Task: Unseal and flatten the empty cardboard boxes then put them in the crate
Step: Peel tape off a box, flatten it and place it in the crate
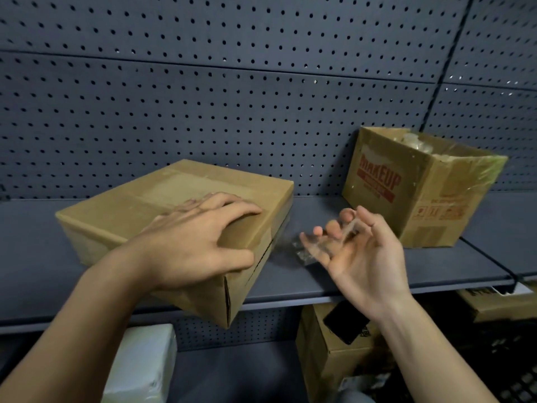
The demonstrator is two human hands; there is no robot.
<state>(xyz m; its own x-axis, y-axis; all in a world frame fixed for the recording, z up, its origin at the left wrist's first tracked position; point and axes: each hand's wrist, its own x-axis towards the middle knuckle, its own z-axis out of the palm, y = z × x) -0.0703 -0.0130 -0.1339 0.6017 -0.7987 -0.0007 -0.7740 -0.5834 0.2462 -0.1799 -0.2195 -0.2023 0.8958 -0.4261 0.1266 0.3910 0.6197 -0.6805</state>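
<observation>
A white package [139, 365] sits below the shelf [377, 277], under the left forearm. On the shelf lies a flat cardboard box [151, 205], closed, its near corner jutting over the shelf edge. The left hand [197, 237] rests palm-down on its lid, fingers [229, 203] stretched nearly straight across the top and the thumb lying along the box's near right edge, pressing rather than grasping.

Just right of that box, the right hand [357, 254] hovers palm-up above the shelf. Its thumb and forefinger pinch a blurred strip of clear tape [348, 230], which trails across the other, loosely spread fingers.

Beyond those fingers and to the right stands a taller box printed MAKEUP [406, 193], tilted, its top open. Beneath the right wrist is another brown box [322, 353], and further right a black crate [517, 385].
</observation>
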